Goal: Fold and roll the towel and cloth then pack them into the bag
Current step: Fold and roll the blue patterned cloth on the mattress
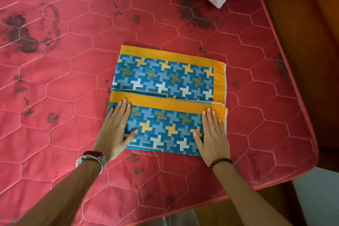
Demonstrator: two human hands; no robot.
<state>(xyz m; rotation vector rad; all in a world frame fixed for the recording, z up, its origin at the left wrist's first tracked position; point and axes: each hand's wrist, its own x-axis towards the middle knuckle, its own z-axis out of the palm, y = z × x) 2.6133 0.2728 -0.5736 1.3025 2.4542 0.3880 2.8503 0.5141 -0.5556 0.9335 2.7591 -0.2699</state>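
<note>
With the left hand [115, 128] and right hand [212, 134] spread flat on the near flap of the blue-and-orange patterned towel [165, 79], folded on the red quilted mattress [73, 60], lifting either could let that flap spring open or skew.

**Bright, even daylight; wide-angle bend at the edges**

Soft, diffuse light covers the red mattress [73, 71] with hardly any shadow and no glare. The centre is sharp. Quilting lines curve toward the frame's borders, and the near forearms look slightly smeared.
</note>
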